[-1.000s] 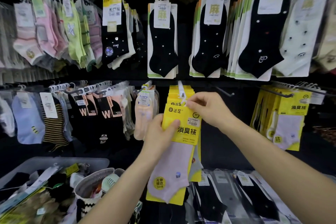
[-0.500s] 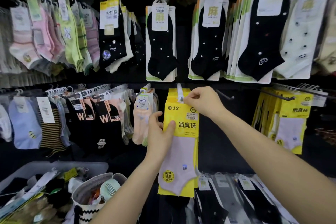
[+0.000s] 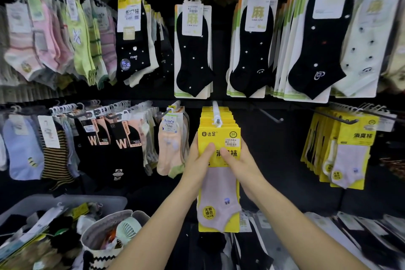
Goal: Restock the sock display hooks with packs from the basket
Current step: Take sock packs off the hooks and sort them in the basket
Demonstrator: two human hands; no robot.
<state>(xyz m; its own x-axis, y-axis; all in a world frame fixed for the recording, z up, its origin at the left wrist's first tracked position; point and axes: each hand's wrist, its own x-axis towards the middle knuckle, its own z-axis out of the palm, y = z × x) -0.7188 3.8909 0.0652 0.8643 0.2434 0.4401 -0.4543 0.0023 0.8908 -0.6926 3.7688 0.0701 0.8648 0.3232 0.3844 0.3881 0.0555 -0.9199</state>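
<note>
Sock pack (image 3: 219,138) with the yellow card now hangs on the white hook (image 3: 215,114), at the front of the stack there. One second ago the right hand (image 3: 241,165) pinched its top at the hook's tip. Now that hand is below the hook and, with the left hand (image 3: 197,160), grips the card's sides, thumbs pressed on its face. This pack seems placed; the basket (image 3: 54,198), down-left of the hook, holds more.
</note>
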